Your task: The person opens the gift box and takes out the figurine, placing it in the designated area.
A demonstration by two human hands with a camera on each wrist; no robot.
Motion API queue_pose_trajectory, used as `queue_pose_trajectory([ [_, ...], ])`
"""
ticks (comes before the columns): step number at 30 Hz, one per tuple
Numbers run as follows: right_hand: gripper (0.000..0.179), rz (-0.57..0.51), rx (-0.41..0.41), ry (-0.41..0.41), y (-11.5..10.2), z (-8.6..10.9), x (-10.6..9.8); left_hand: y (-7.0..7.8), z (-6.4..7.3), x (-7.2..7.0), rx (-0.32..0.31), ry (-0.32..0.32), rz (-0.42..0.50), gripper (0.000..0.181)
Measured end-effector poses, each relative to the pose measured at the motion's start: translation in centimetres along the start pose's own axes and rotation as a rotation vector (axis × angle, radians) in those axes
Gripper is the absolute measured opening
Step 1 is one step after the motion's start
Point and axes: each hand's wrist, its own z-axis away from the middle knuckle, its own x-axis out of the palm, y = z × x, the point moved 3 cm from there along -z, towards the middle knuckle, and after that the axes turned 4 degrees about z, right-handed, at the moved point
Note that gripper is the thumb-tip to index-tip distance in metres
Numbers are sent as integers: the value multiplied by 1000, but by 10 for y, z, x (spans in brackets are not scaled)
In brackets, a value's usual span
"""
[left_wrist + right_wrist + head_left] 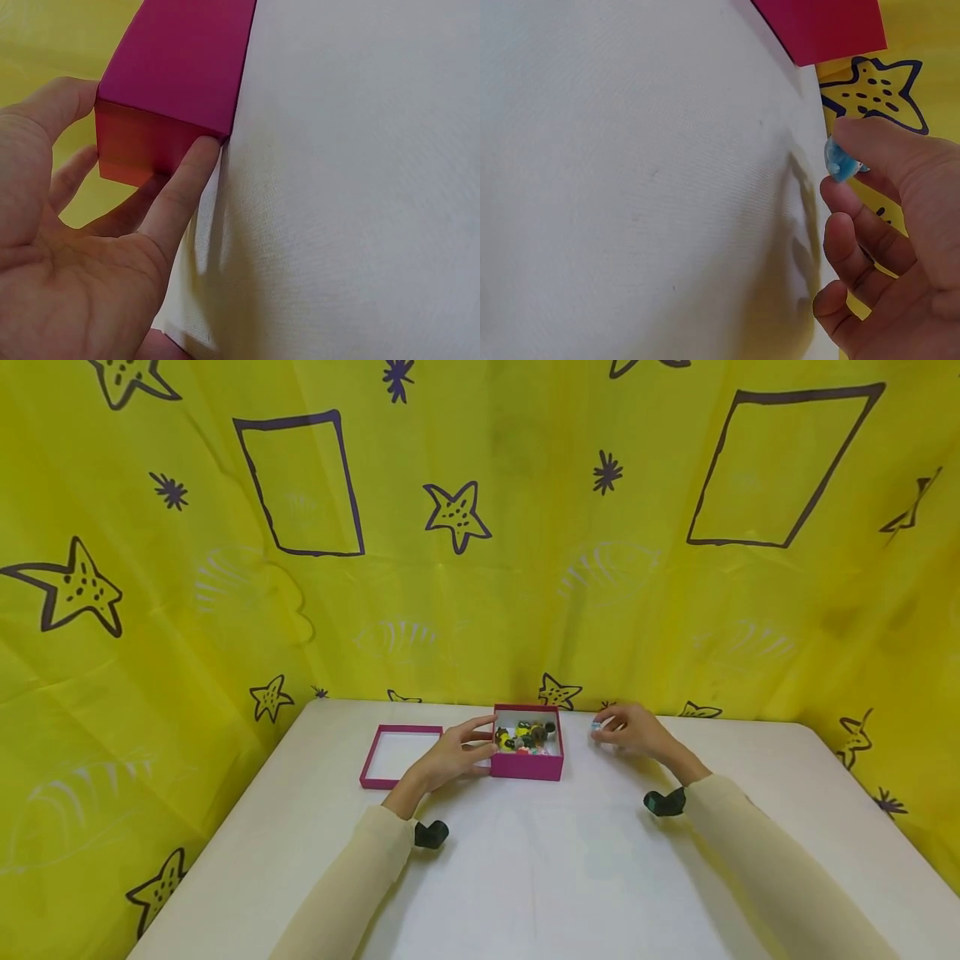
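On the table stands a magenta box [527,767] with a white inside, holding several small colourful trinkets [525,735] in yellow, green, brown and pink. My left hand [450,756] touches the box's left end with spread, fairly straight fingertips, seen closer in the left wrist view along the box wall [180,60]. To the right of the box, my right hand [633,731] pinches a small light-blue and white trinket [840,159] between thumb and index finger. Its other fingers are loosely bent. The trinket's exact kind cannot be made out.
Left of the box lies its magenta-rimmed lid [408,727], white inside facing up, partly behind the left hand. A yellow curtain [465,593] with drawn stars hangs behind the white table [525,860]. Dark wrist-worn pieces [432,835] sit at both cuffs.
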Motion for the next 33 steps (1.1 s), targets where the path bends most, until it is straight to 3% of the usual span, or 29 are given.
queue_pose_trajectory([
  [13, 27, 50, 49, 5, 5, -5, 8, -2, -2, -1, -5, 6, -20, 64],
  [26, 32, 33, 111, -3, 10, -5, 10, -1, -1, -1, 1, 3, -22, 66],
  [33, 32, 43, 97, 1, 9, -4, 11, 0, 0, 0, -10, 15, -38, 65],
])
